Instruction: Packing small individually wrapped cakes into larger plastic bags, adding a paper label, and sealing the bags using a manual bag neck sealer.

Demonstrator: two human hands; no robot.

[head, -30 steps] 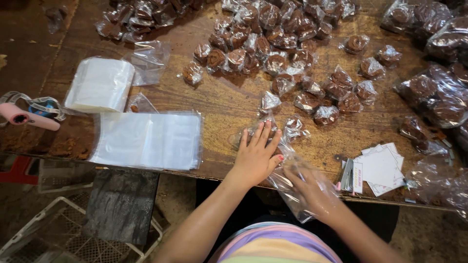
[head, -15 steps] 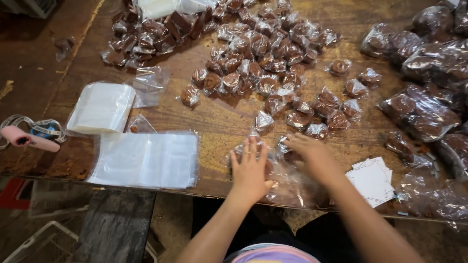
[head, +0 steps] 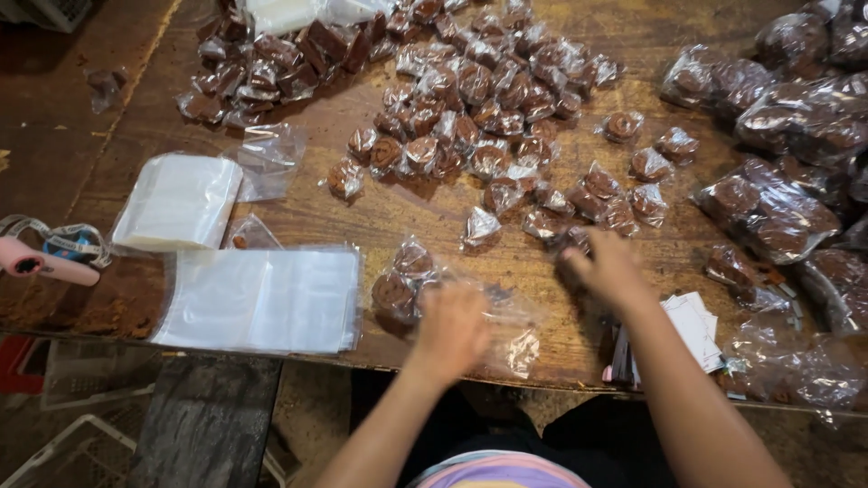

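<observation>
Left hand [head: 449,327] clamped on clear bag [head: 493,316], a few wrapped sweets [head: 398,280] inside; right hand [head: 608,267] reaching, grip state unclear. Big loose pile [head: 488,99] still unbagged on surface [head: 407,217].

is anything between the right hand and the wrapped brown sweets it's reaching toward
Nothing visible. The right hand is already at the nearest wrapped sweets, with only bare wooden table around. The left hand rests apart on a clear bag.

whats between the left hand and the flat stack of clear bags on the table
In the head view, a few wrapped brown sweets lie between the left hand and the stack of clear bags.
</observation>
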